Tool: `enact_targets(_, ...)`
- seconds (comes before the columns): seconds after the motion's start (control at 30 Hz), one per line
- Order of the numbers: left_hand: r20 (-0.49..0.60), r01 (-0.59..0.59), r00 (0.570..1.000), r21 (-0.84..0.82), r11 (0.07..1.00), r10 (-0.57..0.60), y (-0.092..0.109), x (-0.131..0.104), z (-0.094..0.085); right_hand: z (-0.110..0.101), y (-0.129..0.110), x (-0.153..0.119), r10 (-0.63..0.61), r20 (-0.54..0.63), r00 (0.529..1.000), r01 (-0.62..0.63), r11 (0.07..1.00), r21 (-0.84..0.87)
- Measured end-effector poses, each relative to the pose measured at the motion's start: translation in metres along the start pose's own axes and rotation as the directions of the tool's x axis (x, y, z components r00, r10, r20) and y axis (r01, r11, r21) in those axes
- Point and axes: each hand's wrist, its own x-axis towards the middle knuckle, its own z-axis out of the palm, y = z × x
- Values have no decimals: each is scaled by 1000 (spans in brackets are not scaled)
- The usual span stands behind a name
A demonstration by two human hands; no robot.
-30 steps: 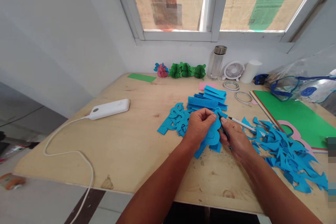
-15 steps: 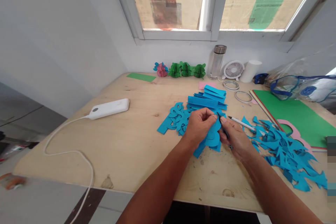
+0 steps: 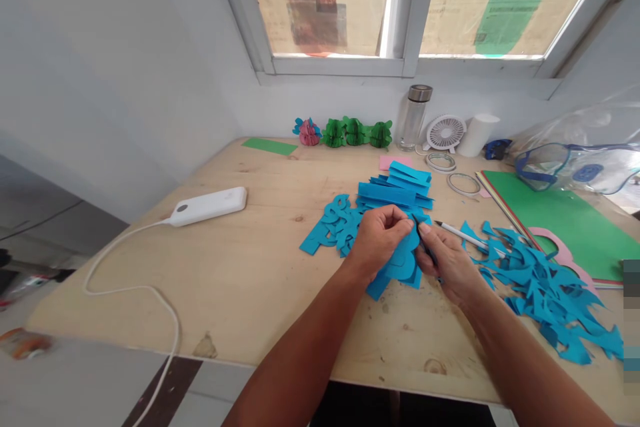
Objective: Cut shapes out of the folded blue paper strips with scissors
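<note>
My left hand (image 3: pixel 383 233) pinches a piece of blue paper (image 3: pixel 404 260) with rounded, lobed edges. A faint line is visible on that paper. In my right hand (image 3: pixel 447 257) is a pair of dark scissors (image 3: pixel 429 250), its tip at the paper's upper right edge; fingers cover most of the handles. Left of my left hand lies a pile of curly cut-out blue shapes (image 3: pixel 336 220). Folded blue paper strips (image 3: pixel 387 195) are stacked just beyond both hands. To the right, many blue scraps (image 3: pixel 540 287) are heaped around a white pencil (image 3: pixel 463 235).
Green and other coloured sheets (image 3: pixel 575 220) lie at the right, under a pink paper cut-out (image 3: pixel 560 250). Tape rolls (image 3: pixel 463 183), a glass bottle (image 3: pixel 414 120), a small fan (image 3: pixel 445 133) and paper figures (image 3: pixel 355 132) stand behind. A white power bank (image 3: pixel 209 205) with a cable is left.
Both hands stay almost in place. The blue paper and the scissors have shifted only very slightly.
</note>
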Motion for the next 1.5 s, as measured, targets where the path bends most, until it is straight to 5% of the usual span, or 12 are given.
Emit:
enact_targets(0.8, 23, 24, 999, -48, 999, -23, 2, -1, 0, 2, -2, 3, -10, -55, 998, 7, 998, -64)
enact_targets(1.13, -240, -75, 971, -272, 959, 8, -8, 8, 0, 3, -3, 2, -53, -72, 996, 58, 996, 71)
enact_targets(1.37, -255, -45, 967, -293, 955, -33, -8, 7, 1, 0, -4, 5, -26, -234, 972, 37, 998, 44)
enact_targets(1.5, -171, 18, 983, -260, 965, -65, -7, 5, 1, -6, -6, 7, -35, -330, 943, 83, 988, 131)
